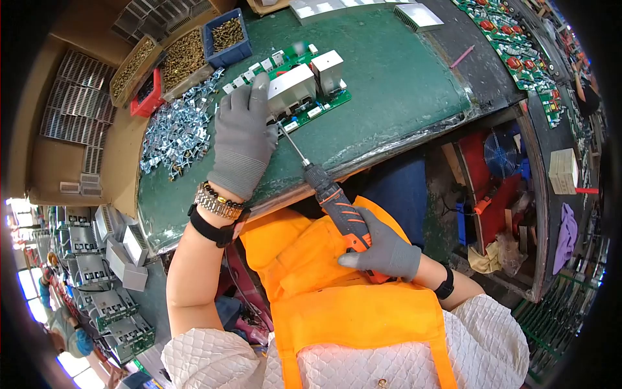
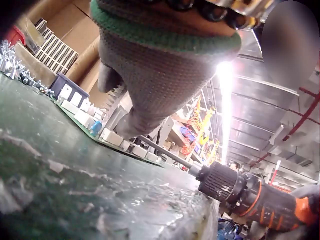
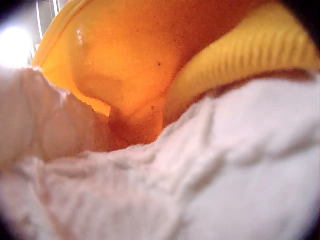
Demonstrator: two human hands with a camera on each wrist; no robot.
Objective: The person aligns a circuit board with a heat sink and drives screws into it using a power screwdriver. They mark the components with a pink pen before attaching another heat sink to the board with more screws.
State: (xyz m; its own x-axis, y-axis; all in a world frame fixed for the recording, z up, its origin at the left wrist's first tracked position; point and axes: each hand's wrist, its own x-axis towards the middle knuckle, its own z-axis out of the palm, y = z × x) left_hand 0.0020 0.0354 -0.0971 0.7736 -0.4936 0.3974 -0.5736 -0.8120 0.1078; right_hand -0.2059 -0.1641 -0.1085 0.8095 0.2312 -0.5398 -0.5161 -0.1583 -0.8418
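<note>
A green circuit board [image 1: 337, 99] with tall silver heat sinks [image 1: 293, 89] lies on the green tabletop. My grey-gloved left hand [image 1: 243, 133] grips the left end of the longer heat sink, fingers over it and thumb at its near side. In my gloved right hand [image 1: 389, 249] is a black and orange cordless screwdriver [image 1: 337, 206], held in front of the apron. Its long bit [image 1: 293, 145] points up and left, the tip right at the board's near edge by the left thumb. The left wrist view shows this bit [image 2: 167, 153] beside the gloved fingertips.
Loose silver clips [image 1: 175, 133] lie in a heap left of the board. Behind them stand a blue bin [image 1: 227, 56] of brass-coloured screws and a red bin [image 1: 148, 97]. A carton [image 1: 120, 152] holds finned heat sinks. Only orange apron [image 3: 135, 65] and white cloth fill the right wrist view.
</note>
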